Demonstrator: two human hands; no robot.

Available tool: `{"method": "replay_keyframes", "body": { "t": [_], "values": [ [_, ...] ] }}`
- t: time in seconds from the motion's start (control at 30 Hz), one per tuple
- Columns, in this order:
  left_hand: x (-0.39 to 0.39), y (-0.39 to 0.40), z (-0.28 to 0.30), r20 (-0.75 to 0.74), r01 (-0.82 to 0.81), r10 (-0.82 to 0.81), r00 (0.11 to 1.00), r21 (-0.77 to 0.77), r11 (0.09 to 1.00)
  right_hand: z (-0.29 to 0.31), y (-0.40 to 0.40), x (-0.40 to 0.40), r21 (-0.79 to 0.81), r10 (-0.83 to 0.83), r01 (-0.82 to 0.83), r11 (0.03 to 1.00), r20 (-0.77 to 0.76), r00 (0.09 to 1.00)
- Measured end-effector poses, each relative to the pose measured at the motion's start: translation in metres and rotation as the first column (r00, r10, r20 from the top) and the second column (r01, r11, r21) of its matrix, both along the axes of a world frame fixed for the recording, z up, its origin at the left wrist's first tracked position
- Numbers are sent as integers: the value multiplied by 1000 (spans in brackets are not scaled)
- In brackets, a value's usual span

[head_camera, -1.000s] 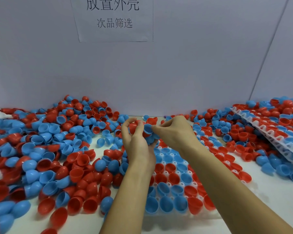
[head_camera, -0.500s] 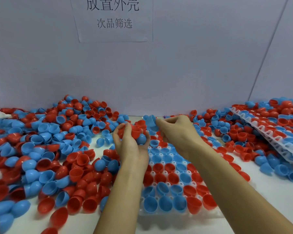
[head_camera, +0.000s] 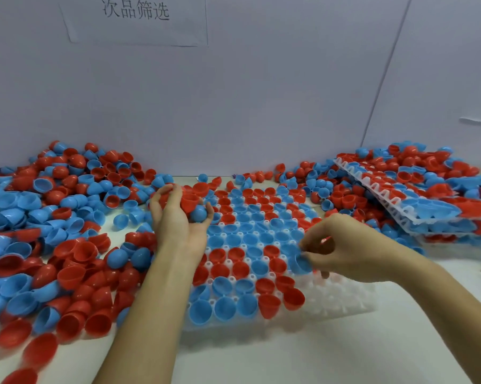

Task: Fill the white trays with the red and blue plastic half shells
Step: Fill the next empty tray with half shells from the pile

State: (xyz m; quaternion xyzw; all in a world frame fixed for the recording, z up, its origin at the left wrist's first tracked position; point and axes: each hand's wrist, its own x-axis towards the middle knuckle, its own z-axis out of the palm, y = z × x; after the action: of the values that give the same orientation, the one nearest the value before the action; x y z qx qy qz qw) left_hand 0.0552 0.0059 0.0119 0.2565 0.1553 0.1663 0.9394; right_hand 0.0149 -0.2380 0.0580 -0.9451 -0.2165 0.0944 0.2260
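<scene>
A white tray (head_camera: 341, 296) lies in the middle of the table, most of its cups holding red and blue half shells; its near right corner shows bare white cups. My left hand (head_camera: 178, 217) is raised over the tray's far left edge and grips a handful of shells (head_camera: 191, 203), red ones and a blue one. My right hand (head_camera: 341, 246) hovers low over the tray's right side and pinches a blue half shell (head_camera: 301, 263) at the edge of the bare cups.
A big loose heap of red and blue shells (head_camera: 53, 231) covers the table's left side. More shells (head_camera: 330, 195) lie at the back right. Filled trays (head_camera: 427, 209) are stacked at the right, tilted. A wall with a paper sign (head_camera: 135, 20) stands behind.
My right hand has taken a blue shell from beside my left hand and carried it down and right to the tray's right side. My left hand stayed put with its handful.
</scene>
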Motion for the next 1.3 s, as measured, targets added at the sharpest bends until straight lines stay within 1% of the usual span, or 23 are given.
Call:
{"method": "replay_keyframes", "body": {
  "t": [0.07, 0.13, 0.27, 0.4, 0.6, 0.67, 0.7, 0.73, 0.8, 0.87, 0.9, 0.93, 1.0, 1.13, 1.2, 1.3],
  "values": [
    [-1, -3, -1, 9, 11, -11, 1000, 28, 1000, -3, -8, -5, -123, 8, -12, 992, -32, 999],
    [-2, -5, -2, 15, 17, -18, 1000, 57, 998, -6, -10, -8, -219, -1, -2, 976, -17, 1000],
    [-4, -6, -2, 9, 18, -19, 1000, 93, 996, -15, 1, -10, -348, 24, -11, 937, 34, 999],
    [-4, -6, -2, 12, 32, -34, 999, 90, 995, -21, 7, -12, -400, 40, -24, 916, 32, 999],
    [-6, -8, -1, 13, 52, -54, 998, 88, 995, -10, 5, -12, -386, 16, -19, 922, -12, 1000],
    [-6, -8, -1, 31, 72, -76, 997, 96, 993, 1, 10, -8, -333, 17, -6, 943, 30, 999],
    [-7, -9, -1, 41, 86, -90, 995, 105, 991, 5, 15, -5, -277, 23, -1, 961, 77, 997],
    [-7, -10, -1, 46, 98, -105, 993, 122, 988, 8, 23, -1, -192, 25, 0, 981, 130, 991],
    [-8, -13, 0, 51, 110, -120, 991, 178, 978, 11, 46, 8, 53, -7, -5, 999, 217, 976],
    [-10, -15, 0, 61, 104, -123, 991, 245, 964, 10, 75, 16, 276, -80, 11, 961, 240, 967],
    [-10, -17, 0, 68, 98, -121, 990, 278, 956, 9, 88, 21, 334, -116, 28, 942, 247, 962],
    [-12, -17, 1, 73, 91, -119, 990, 305, 948, 8, 100, 27, 362, -149, 50, 931, 250, 957],
    [-14, -18, 2, 88, 80, -117, 989, 350, 934, 6, 116, 38, 364, -197, 100, 926, 241, 950],
    [-14, -17, 1, 102, 56, -114, 988, 448, 892, 6, 123, 51, 341, -215, 151, 928, 157, 964],
    [-14, -18, 1, 94, 73, -130, 987, 459, 886, 6, 120, 53, 341, -223, 162, 926, 148, 964],
    [-13, -20, 1, 86, 100, -148, 985, 413, 905, 7, 107, 51, 363, -280, 199, 910, 183, 943]
  ]
}}
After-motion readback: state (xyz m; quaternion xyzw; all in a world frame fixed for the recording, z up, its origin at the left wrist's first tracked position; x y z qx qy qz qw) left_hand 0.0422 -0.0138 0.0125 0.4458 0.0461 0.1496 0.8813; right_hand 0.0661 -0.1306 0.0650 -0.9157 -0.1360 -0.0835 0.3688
